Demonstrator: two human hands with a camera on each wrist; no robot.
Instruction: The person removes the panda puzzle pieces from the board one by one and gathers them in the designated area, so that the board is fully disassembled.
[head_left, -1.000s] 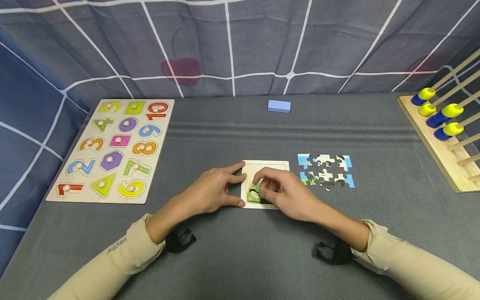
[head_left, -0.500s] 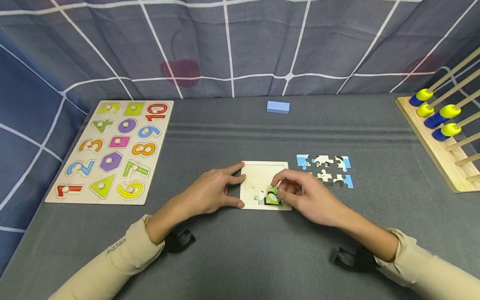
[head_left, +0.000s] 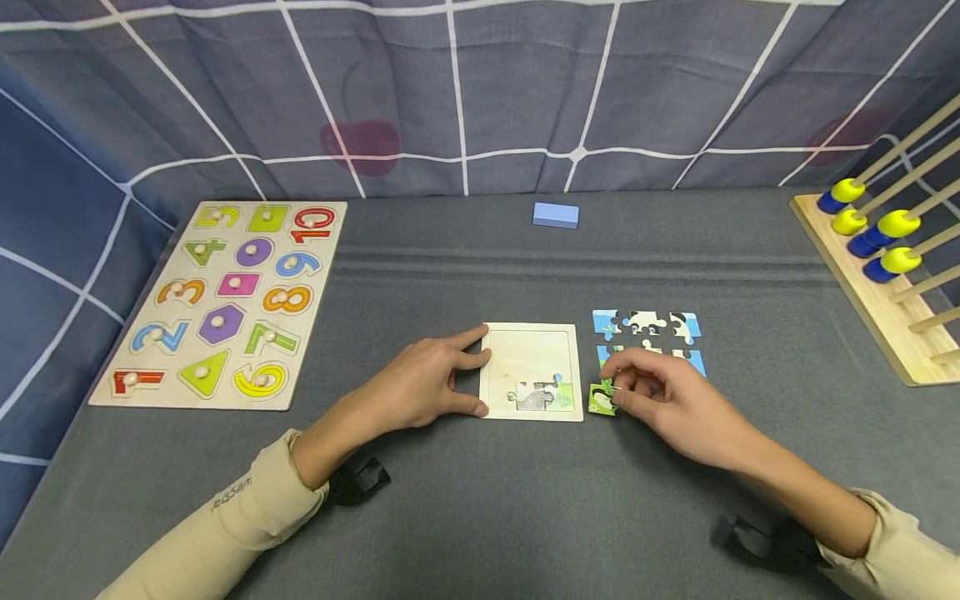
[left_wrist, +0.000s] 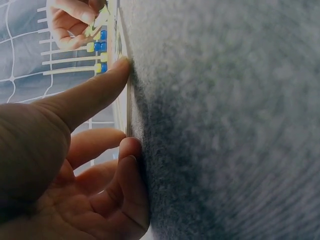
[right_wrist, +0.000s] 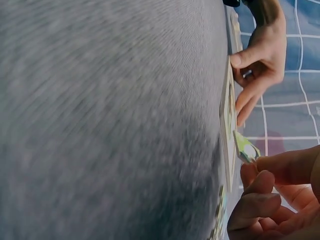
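Observation:
A pale wooden puzzle tray (head_left: 528,354) lies in the middle of the cloth, with part of a printed picture showing at the lower right of its recess. Along its left edge, my left hand (head_left: 420,379) rests with thumb and fingertips touching the rim. My right hand (head_left: 678,408) pinches a green jigsaw piece (head_left: 601,398) between thumb and fingers, just off the tray's right side. The right wrist view shows this piece (right_wrist: 245,147) tilted and raised. Behind the right hand lie several panda jigsaw pieces (head_left: 647,322), the nearer ones partly hidden by it.
A knob board of numbers and shapes (head_left: 242,283) lies at the left. At the back sits a small blue block (head_left: 556,215). A wooden bead rack (head_left: 885,292) with yellow and blue beads stands at the right edge. A gridded curtain (head_left: 517,92) closes the back.
My right hand has carried the green piece rightward from over the tray to beside it, uncovering the printed picture in the recess. The left hand has stayed at the left rim.

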